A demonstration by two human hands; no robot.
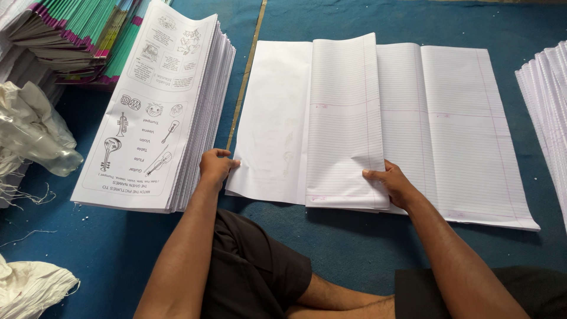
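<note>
Now turning a bundle of ruled sheets (345,118) over onto the blank-backed sheet (269,118) at the left of the open spread. Right hand (394,184) pinching the near edge of that bundle, thumb on top and fingers tucked beneath, closed on the paper. Left hand (216,166) resting with loosely curled fingers at the near left corner of the blank sheet, just beside the tall stack of printed sheets (156,112), touching the edge but holding nothing that can be made out. Lying flat on the blue mat (331,242) directly ahead, with the remaining ruled sheets (458,130) spread out to the right. Best done, by the look of it, by keeping the left hand pressing that corner down so nothing underneath slides, by carrying the bundle over in one even sweep rather than dragging, and by squaring the near edges before flattening along the fold. Worth watching: the bundle bowing in the middle, which could crease the top leaf. More white sheets (546,106) fanned at the far right, coloured booklets (71,35) piled at the far left.
</note>
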